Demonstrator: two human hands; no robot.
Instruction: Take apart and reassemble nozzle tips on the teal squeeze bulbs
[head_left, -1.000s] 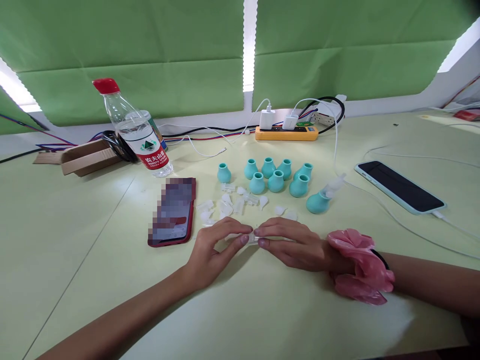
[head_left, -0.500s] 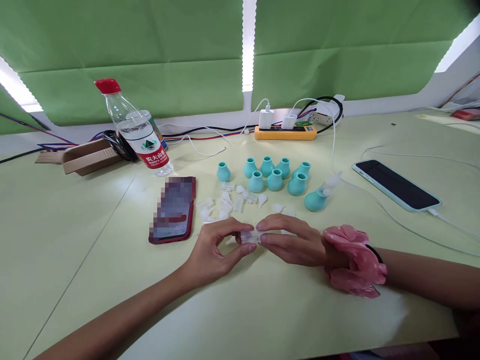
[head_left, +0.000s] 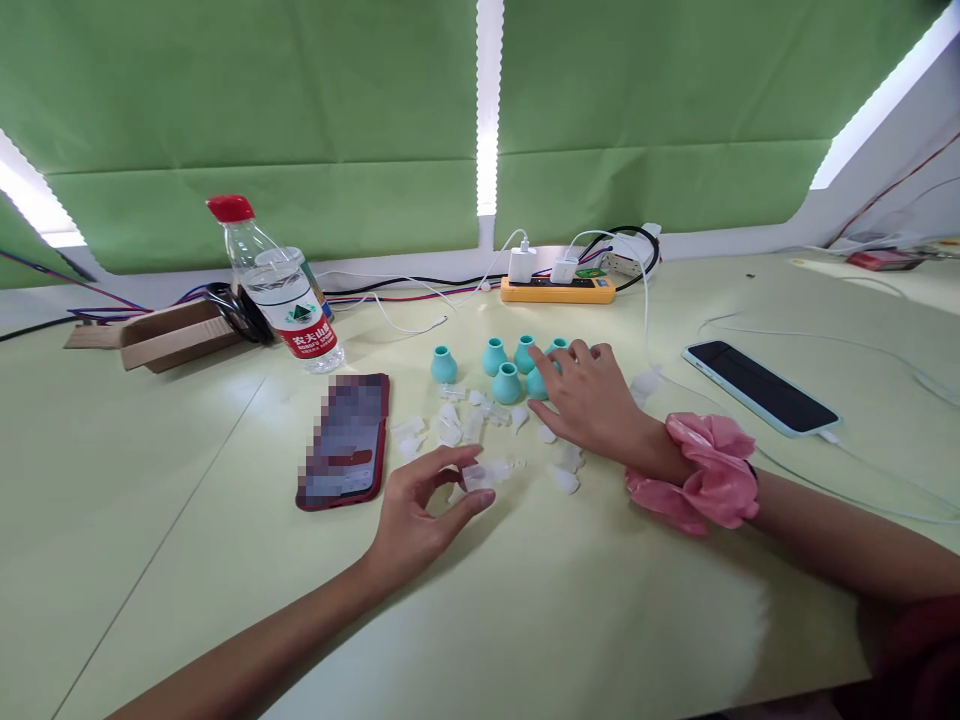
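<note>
My left hand (head_left: 420, 510) pinches a small clear plastic tube (head_left: 487, 475) between thumb and fingers, just above the table. A narrow tip points right from this tube. My right hand (head_left: 589, 402) is over the group of teal rubber bulbs (head_left: 506, 384), its fingers apart. Its thumb and index finger are on either side of one teal bulb (head_left: 535, 385); whether they touch it I cannot tell. The hand hides the bulbs on the right side of the group. Several loose translucent pieces (head_left: 450, 428), tubes and pointed tips, lie between the hands and the bulbs.
A phone in a red case (head_left: 381, 440) lies left, near a water bottle (head_left: 304, 318) and an open cardboard box (head_left: 180, 338). Behind the bulbs is a yellow power strip (head_left: 559, 292) with chargers. A charging phone (head_left: 761, 385) lies right, its white cable crossing the table.
My right hand has left the clear tube and moved up and away to the teal bulbs. My left hand still holds the tube in nearly the same place. The view has tilted slightly.
</note>
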